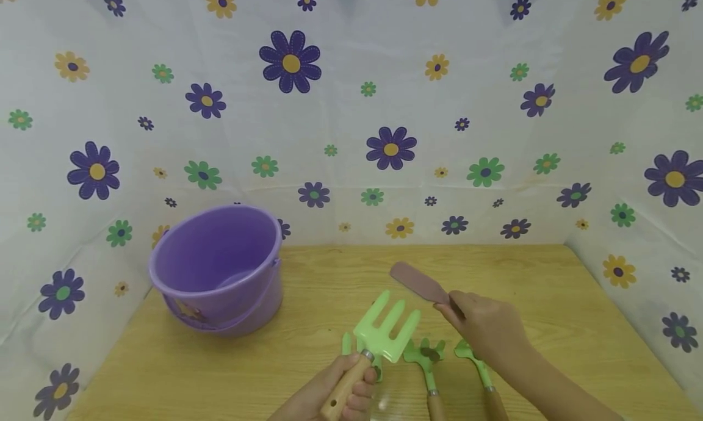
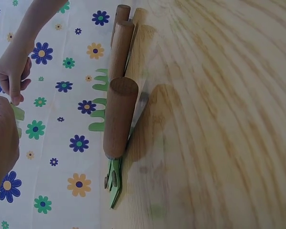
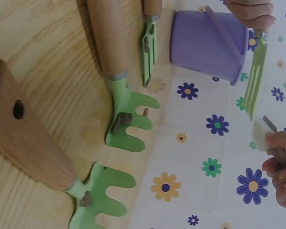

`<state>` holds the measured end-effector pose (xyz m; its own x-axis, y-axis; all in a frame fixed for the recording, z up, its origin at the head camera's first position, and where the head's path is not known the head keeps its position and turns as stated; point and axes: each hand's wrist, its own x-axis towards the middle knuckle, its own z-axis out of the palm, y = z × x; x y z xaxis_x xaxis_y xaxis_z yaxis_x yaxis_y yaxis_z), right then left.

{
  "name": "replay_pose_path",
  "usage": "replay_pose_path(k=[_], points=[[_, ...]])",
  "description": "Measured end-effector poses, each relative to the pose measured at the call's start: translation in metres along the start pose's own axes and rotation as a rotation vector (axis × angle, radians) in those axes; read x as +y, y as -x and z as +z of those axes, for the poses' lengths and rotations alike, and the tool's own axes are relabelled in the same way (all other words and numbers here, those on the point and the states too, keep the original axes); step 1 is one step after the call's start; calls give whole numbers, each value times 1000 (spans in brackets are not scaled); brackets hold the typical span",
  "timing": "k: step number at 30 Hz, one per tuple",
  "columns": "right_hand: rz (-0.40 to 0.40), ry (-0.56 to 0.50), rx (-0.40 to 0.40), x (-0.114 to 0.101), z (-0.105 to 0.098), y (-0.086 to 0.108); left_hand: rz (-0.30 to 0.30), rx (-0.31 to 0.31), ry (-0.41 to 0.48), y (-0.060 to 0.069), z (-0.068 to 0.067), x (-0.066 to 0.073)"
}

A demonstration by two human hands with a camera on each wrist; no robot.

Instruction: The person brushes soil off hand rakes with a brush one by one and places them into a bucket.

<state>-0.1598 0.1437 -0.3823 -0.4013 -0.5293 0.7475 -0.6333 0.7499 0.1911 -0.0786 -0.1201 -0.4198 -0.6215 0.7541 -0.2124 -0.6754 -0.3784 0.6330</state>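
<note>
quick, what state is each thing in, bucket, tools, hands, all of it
Purple bucket: upright, open-topped, handle lowered
Held fork: raised, tines pointing up and away
Brown spatula: held, blade bare
Left tool: lying down, partly hidden in the head view
Middle rake: lying down, brown bits on its head
Right rake: lying down
Left hand: gripping the held fork
Right hand: gripping the spatula

Wood-grain tabletop (image 1: 329, 274) with purple bucket (image 1: 255, 308) and three green-headed tools (image 1: 430, 379)
</note>
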Motion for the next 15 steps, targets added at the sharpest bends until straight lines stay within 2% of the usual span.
replay_pose_path(k=[7,11,15], points=[[-6,-2,20,-3,-13,-9,-15,50,58,-2,1,-1],[-13,-32,38,-9,-20,-12,-21,57,111,-2,1,-1],[-24,-41,60,-18,-25,-14,-19,57,122,-4,1,0]])
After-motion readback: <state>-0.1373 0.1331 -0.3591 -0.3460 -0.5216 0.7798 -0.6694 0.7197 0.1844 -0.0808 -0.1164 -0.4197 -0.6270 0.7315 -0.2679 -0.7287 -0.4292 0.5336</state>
